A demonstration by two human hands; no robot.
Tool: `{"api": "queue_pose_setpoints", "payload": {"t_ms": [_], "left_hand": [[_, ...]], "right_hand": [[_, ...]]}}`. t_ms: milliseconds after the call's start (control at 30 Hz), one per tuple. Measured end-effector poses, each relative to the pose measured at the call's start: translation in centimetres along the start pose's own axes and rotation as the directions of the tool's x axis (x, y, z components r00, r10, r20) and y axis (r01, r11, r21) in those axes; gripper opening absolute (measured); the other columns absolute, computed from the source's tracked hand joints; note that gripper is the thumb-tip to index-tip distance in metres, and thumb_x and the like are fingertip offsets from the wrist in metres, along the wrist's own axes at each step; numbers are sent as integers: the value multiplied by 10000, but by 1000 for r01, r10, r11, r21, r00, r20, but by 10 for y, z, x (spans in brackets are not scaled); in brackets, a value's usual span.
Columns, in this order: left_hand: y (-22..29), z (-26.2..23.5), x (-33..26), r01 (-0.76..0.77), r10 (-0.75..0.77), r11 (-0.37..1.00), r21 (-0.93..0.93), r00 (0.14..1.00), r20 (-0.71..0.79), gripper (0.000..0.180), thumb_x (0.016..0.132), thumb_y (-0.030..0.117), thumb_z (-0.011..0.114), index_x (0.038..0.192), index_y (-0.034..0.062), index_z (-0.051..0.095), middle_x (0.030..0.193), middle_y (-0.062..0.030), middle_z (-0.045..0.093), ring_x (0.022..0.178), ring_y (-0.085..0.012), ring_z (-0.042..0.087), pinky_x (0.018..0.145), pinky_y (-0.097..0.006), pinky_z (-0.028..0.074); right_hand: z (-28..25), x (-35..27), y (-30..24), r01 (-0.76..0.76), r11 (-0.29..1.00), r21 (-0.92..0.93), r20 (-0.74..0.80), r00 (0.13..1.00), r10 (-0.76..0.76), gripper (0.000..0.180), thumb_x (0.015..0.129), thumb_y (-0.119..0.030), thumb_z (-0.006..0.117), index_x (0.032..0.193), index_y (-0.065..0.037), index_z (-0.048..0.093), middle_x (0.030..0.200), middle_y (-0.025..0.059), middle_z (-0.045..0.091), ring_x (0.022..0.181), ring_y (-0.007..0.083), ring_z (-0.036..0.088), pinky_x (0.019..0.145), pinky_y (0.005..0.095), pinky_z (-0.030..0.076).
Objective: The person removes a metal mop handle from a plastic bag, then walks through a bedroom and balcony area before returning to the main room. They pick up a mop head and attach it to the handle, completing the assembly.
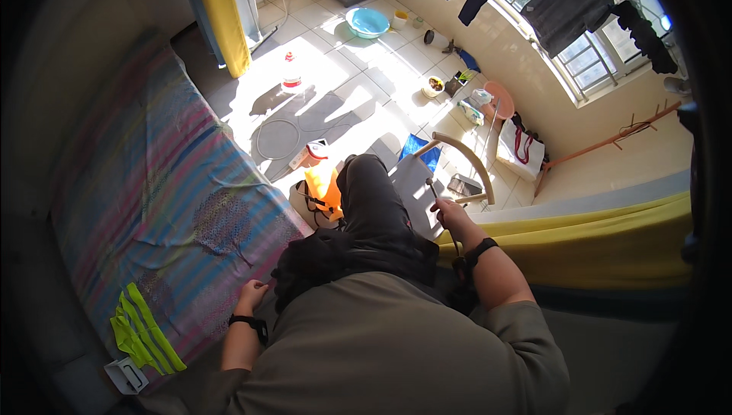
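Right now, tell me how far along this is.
Done: dark clothes hang by the window, a neon vest lies on the striped sheet. In hand: right hand grips a thin dark rod; left hand touches the sheet. Left: not visible.

Two hands (252, 294) (451, 215), one blue basin (367, 22), one vest (141, 331)

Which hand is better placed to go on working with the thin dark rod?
Right. The right hand already grips the thin dark rod, raised near the curved wooden frame. The left hand rests fisted at the striped bedcover, far off.
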State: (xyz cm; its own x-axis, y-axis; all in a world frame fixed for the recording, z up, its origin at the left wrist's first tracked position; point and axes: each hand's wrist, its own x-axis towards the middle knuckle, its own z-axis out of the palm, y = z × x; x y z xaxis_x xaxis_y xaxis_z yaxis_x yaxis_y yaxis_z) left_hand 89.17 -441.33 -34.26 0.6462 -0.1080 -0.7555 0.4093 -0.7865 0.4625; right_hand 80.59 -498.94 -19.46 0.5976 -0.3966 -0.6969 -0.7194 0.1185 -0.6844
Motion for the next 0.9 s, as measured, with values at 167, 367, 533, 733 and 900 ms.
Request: {"api": "queue_pose_setpoints", "payload": {"t_ms": [167,367,533,733,900], "left_hand": [[48,-10,-2,24,-22,979,-204,1000,15,363,782,255,676,1016,-15,617,930,-148,659,844,-224,626,730,-341,481],[107,-15,70,141,-102,884,-445,989,111,318,825,217,639,1016,-35,607,910,-100,644,806,-198,598,699,-357,468],[211,-43,154,32,-29,997,65,999,-45,304,762,246,692,889,-26,638,765,-103,646,709,-176,607,658,-339,491],[423,-80,245,82,-89,981,178,996,31,279,811,221,652,962,-6,589,765,-74,618,650,-161,575,591,-302,470],[578,-93,337,-69,63,989,130,997,51,237,834,212,627,960,18,576,740,-52,582,629,-125,540,550,-274,444]], "right_hand": [[2,60,-17,-65,998,-26,16,998,66,363,935,-350,439,826,-36,586,512,-7,417,406,95,342,398,261,251],[-10,153,-17,-117,991,-58,56,991,120,370,929,-350,448,851,-36,627,579,15,473,463,119,404,425,281,312],[-44,225,-18,-228,966,-124,87,967,240,374,902,-382,469,852,-53,638,697,63,579,637,194,535,590,338,432],[-89,264,-34,-406,912,58,64,913,403,379,894,-391,474,891,-51,642,792,92,614,742,217,574,666,356,457],[-104,279,-57,-396,905,154,47,918,394,387,896,-396,472,943,-48,635,819,103,617,760,217,575,665,359,455]]}}
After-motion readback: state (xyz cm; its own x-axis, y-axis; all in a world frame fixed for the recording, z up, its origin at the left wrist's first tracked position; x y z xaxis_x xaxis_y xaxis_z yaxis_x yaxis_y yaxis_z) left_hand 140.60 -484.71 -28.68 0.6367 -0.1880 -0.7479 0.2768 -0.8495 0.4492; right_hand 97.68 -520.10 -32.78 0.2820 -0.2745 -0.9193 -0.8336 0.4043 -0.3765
